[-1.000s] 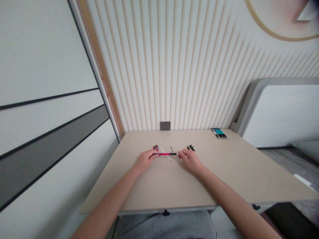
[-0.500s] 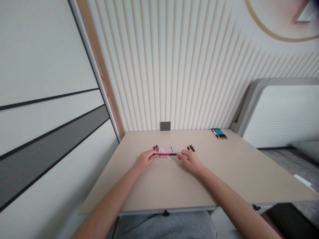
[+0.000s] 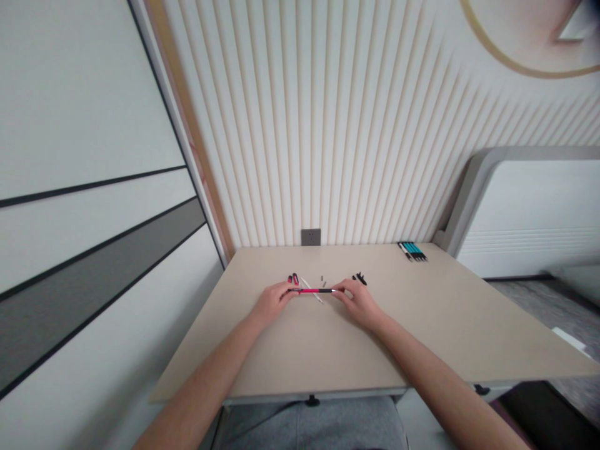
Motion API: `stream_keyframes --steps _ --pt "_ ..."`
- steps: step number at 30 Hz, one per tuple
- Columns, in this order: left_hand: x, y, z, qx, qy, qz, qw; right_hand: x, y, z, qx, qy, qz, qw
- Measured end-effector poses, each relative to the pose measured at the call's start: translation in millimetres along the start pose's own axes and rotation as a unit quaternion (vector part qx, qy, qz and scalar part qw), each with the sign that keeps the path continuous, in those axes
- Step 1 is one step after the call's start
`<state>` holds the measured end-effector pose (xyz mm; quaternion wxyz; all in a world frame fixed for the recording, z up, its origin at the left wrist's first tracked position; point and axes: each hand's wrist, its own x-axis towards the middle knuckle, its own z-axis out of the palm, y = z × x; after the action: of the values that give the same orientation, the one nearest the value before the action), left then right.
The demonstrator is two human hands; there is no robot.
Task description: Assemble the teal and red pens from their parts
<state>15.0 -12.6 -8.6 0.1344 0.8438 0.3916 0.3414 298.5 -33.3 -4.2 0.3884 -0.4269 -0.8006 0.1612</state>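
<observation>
A pink-and-black pen lies level between my two hands, above the table. My left hand pinches its left end between thumb and fingers. At the silver tip on the right, the thumb and fingers of my right hand close around the pen. Behind and below it a thin white stick-like pen part lies slanted on the table, partly crossed by the pen. Two short pink-and-black pieces rest just beyond my left hand. Small black parts lie behind my right hand.
Two tiny dark pieces lie beyond the pen on the beige table. Several teal-and-black pens are lined up at the back right. A socket sits on the ribbed wall behind. A white cabinet stands left.
My right thumb and fingers have shifted slightly on the pen's right end, and its pointed silver tip now shows between them. My left hand and the pen have hardly moved.
</observation>
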Motion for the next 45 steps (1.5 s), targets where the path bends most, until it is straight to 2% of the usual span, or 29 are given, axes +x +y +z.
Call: stream_keyframes --steps 8,14,23,27,37,45 --pt "-1 -2 1.9 0.026 -0.014 -0.001 1.0 -1 -1 2 -0.014 -0.003 -0.02 1.0" --pt "-1 6 1.0 0.037 -0.039 0.02 0.998 -2 -10 1 -0.062 -0.041 -0.057 0.996" --pt "-3 1 -6.5 0.098 -0.031 -0.028 0.994 0 -2 0 -0.058 -0.006 -0.043 0.997" --pt "-4 -1 -6.1 0.143 -0.042 0.01 0.989 0 0 0 -0.057 -0.006 -0.043 0.997" --pt "-4 6 -3.6 0.257 -0.022 0.112 0.96 -1 2 3 -0.02 -0.007 -0.039 0.999" --pt "-3 9 -8.1 0.261 -0.022 0.101 0.96 1 -2 5 -0.005 0.001 -0.025 1.0"
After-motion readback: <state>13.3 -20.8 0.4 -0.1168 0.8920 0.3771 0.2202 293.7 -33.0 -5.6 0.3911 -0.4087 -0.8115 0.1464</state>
